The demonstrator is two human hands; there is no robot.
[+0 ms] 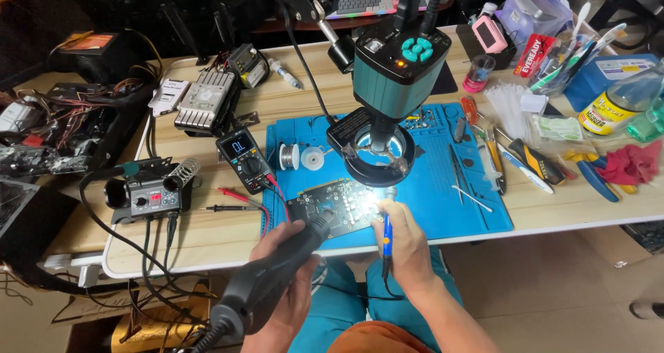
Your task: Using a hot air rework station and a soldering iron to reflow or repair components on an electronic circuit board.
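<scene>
Head view, looking down: the left hand (280, 273) is wrapped tight around a thick black hot-air handle (277, 273), its nozzle slanting up onto the near left part of the circuit board (330, 207). The right hand (403, 246) has its fingers pinched closed on a slim blue-gripped tool (387, 232), tip down at the board's brightly lit right end. The board lies flat on the blue work mat (443, 187), at its near left corner, close to the table edge.

Right above it hangs the teal microscope camera (394, 62) with its glowing ring light (379, 156), crowding the space over the board and hiding the mat behind. Just left of the board sits a multimeter (242, 159), its red and black probes (235, 201) lying on the table (207, 235) beside the left hand. Further left, a soldering station (149, 197). Two solder spools (301, 158) rest on the mat behind the board. Tweezers, pliers and cutters (539, 163) lie well off to the right.
</scene>
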